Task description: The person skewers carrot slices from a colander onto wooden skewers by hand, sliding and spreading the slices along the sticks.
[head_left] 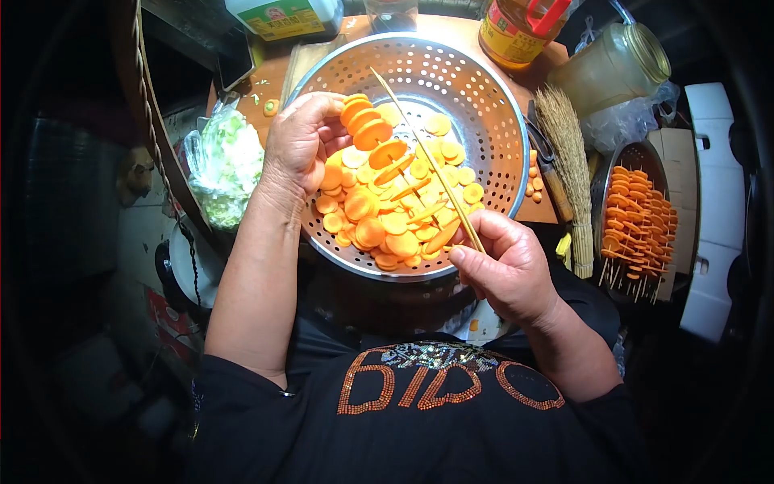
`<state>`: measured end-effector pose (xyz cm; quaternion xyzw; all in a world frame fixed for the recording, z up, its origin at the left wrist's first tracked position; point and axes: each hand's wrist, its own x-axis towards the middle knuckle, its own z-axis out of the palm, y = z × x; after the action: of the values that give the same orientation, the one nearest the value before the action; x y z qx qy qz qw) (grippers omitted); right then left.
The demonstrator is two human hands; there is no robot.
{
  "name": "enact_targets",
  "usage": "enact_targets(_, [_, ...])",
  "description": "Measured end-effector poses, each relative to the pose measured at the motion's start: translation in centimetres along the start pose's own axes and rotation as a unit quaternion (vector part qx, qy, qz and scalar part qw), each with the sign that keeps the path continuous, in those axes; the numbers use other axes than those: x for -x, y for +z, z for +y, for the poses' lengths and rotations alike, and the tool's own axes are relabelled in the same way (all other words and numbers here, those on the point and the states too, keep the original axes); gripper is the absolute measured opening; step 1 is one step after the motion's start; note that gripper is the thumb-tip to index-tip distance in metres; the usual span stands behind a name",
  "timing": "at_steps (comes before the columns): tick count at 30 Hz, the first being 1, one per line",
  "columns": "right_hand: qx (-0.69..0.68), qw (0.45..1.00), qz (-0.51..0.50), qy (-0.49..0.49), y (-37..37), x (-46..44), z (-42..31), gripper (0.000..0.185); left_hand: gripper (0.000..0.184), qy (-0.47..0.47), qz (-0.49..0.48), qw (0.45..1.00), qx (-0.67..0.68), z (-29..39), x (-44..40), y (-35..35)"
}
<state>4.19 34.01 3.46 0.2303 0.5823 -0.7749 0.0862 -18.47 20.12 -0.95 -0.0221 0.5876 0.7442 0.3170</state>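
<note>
Over a steel colander [504,105] I hold a skewer of orange carrot slices [411,185], spaced out along the stick. My left hand [306,137] is closed on the carrot slices at its far end; some of those fingers are hidden behind the slices. Between thumb and fingers, my right hand [508,262] pinches the near end of a bare wooden skewer [427,149], which crosses above the threaded one. The threaded stick's near end also runs to this hand, partly hidden by the last slices. Loose carrot slices [367,234] lie heaped in the colander beneath.
At the right, a perforated tray [637,153] holds several finished carrot skewers [637,218]. A straw brush [568,137] and scissors [540,133] lie beside the colander. A bag of chopped greens [226,169] stands left. Behind are an oil bottle [516,36] and a cloudy jar [617,68].
</note>
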Motion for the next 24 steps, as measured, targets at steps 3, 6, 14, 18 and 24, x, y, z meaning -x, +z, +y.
enact_targets(3, [-0.022,1.0,0.006,-0.021,0.1,-0.1,0.3,0.009,0.015,0.007,0.003,1.0,-0.004,-0.2,0.1,0.2])
enact_targets(6, [-0.01,1.0,0.0,-0.006,0.0,-0.1,0.4,0.009,0.015,0.01,0.005,1.0,-0.009,-0.2,0.1,0.3])
enact_targets(14, [-0.032,0.999,0.001,-0.012,0.1,-0.1,1.1,0.008,0.013,0.027,-0.004,0.999,-0.021,-0.6,0.2,0.5])
enact_targets(18, [-0.003,1.0,0.019,-0.017,-0.2,-0.3,1.3,0.009,0.013,0.047,0.02,0.998,-0.037,-1.5,0.2,0.4])
enact_targets(24, [-0.01,0.996,0.044,-0.071,-1.4,1.4,1.0,0.014,0.028,0.071,0.067,0.994,-0.037,-2.0,1.4,-1.5])
